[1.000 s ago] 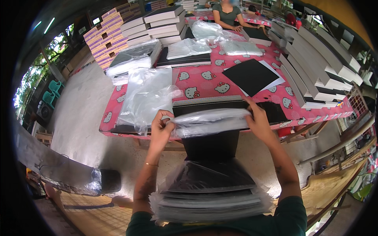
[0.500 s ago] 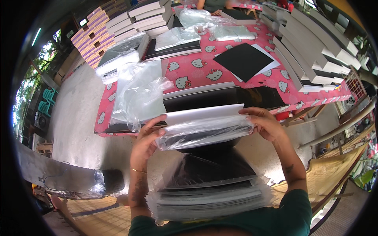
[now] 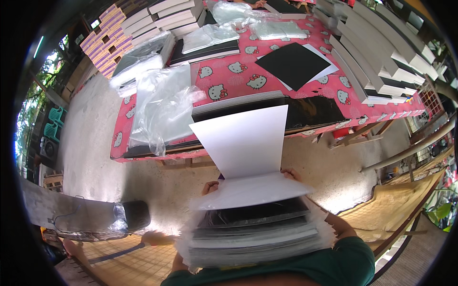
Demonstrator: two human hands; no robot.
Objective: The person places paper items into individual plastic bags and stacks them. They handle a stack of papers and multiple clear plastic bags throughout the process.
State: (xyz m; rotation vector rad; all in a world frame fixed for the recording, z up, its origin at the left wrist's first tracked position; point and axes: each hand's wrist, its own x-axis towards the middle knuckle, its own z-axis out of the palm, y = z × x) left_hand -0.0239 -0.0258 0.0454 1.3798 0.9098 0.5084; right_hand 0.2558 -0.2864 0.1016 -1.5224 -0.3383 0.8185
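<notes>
Most of both hands is hidden behind the white sheet [image 3: 245, 143] and the bagged pack [image 3: 253, 190] they hold up, so only fingertips show at its two far corners. The forearms are cut off under the stack of packs [image 3: 253, 233] resting on the lap, and how tightly the fingers close cannot be made out. The left hand [image 3: 210, 187] grips the pack's left corner, fingers curled over the edge; the right hand [image 3: 288, 174] grips the right corner the same way. The white sheet stands up from the pack between the two hands, tilted away from the person. Beyond the hands lies the counter [image 3: 238, 78] with its pink patterned cloth. On it, beyond the left hand, clear plastic bags [image 3: 162, 107] lie crumpled; beyond the right hand lies a black sheet [image 3: 293, 64].
</notes>
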